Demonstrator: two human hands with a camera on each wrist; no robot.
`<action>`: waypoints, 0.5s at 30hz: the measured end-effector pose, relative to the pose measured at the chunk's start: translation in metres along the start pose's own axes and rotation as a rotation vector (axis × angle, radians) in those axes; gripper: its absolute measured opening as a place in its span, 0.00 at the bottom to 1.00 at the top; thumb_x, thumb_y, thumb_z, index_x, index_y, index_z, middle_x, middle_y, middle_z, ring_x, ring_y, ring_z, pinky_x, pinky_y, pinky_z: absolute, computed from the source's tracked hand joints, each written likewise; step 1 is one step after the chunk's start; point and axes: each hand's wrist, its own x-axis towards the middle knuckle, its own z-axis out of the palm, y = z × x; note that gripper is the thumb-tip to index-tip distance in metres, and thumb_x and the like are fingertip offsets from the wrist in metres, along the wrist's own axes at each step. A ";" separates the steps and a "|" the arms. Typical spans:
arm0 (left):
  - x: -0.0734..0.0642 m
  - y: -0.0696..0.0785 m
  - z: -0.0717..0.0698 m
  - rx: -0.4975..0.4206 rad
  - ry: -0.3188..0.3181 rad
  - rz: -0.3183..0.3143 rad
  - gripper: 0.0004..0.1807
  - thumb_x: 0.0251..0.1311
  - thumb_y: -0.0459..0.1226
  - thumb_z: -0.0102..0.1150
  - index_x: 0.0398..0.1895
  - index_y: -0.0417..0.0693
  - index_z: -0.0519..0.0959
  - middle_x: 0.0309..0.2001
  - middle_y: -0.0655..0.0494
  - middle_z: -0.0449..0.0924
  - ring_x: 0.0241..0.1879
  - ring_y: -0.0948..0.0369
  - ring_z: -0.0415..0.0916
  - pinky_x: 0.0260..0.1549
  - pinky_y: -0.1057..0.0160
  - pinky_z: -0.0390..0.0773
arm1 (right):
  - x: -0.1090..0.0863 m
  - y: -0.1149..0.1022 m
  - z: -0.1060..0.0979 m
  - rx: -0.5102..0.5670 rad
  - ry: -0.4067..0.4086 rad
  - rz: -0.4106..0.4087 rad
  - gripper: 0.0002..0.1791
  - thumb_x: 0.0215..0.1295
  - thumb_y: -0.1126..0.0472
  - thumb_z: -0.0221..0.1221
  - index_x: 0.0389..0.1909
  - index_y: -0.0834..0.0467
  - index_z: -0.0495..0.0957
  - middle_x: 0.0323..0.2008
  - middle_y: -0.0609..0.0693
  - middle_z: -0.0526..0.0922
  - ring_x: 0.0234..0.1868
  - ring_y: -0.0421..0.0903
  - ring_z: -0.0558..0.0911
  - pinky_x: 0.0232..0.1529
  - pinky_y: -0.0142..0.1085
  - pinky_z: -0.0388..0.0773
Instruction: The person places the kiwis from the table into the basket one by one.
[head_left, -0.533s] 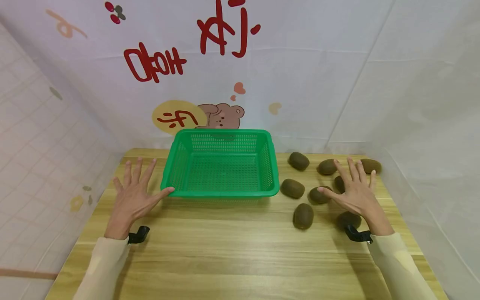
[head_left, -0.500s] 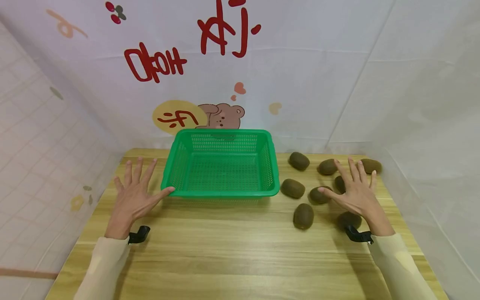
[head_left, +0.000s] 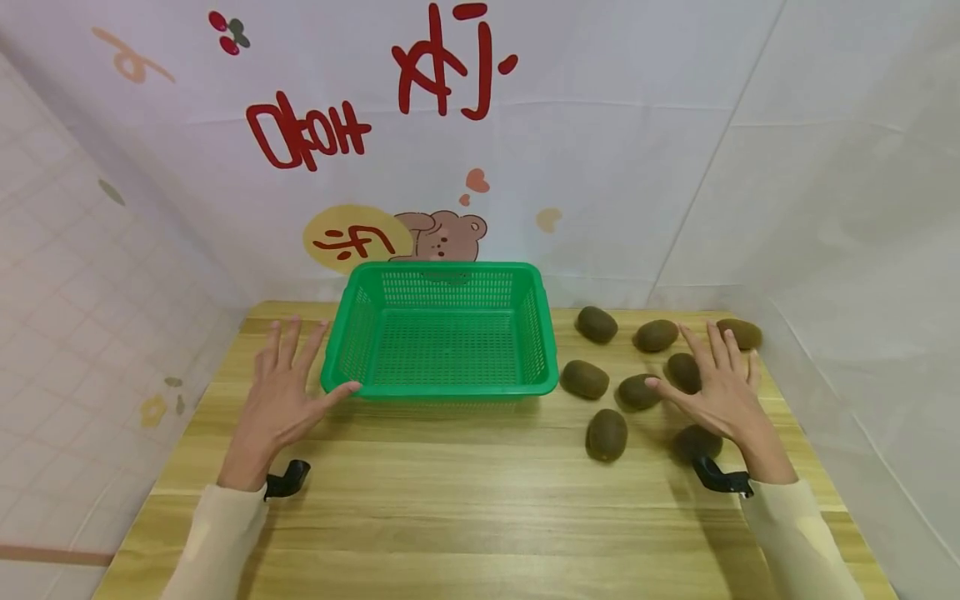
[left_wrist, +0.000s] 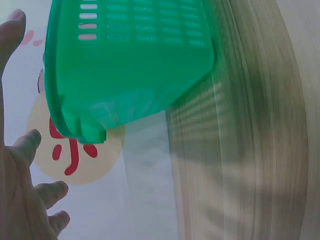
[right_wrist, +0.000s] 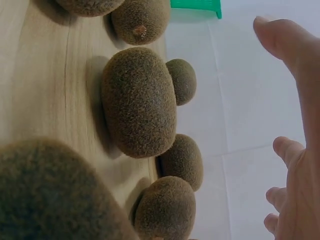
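A green plastic basket (head_left: 446, 390) with slotted walls stands at the back of the wooden table, nothing inside it. My left hand (head_left: 281, 408) is spread beside its left end, the thumb overlapping the near left corner in the head view. In the left wrist view the fingers are apart and the basket wall (left_wrist: 130, 70) is close by. My right hand (head_left: 723, 404), fingers spread, hovers above several brown kiwifruit on the right; the right wrist view shows it apart from the kiwifruit (right_wrist: 140, 102). One kiwifruit (head_left: 697, 442) lies below the right wrist. Neither hand holds anything.
More kiwifruit lie between basket and right hand, such as the nearest kiwifruit (head_left: 607, 434) and one at the back (head_left: 597, 324). White printed cloth (head_left: 615, 167) hangs behind the table (head_left: 480, 517) and along both sides.
My left hand has shifted slightly right, its fingers drawn a little closer together. The right hand has moved slightly right and nearer to me. Basket and kiwifruit have stayed in place.
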 end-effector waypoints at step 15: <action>-0.005 0.022 0.017 -0.056 0.132 0.176 0.54 0.57 0.60 0.71 0.83 0.65 0.52 0.82 0.46 0.51 0.83 0.44 0.38 0.73 0.30 0.53 | -0.024 0.011 0.004 0.158 0.008 0.041 0.57 0.67 0.36 0.63 0.85 0.43 0.37 0.83 0.59 0.27 0.81 0.72 0.33 0.70 0.78 0.32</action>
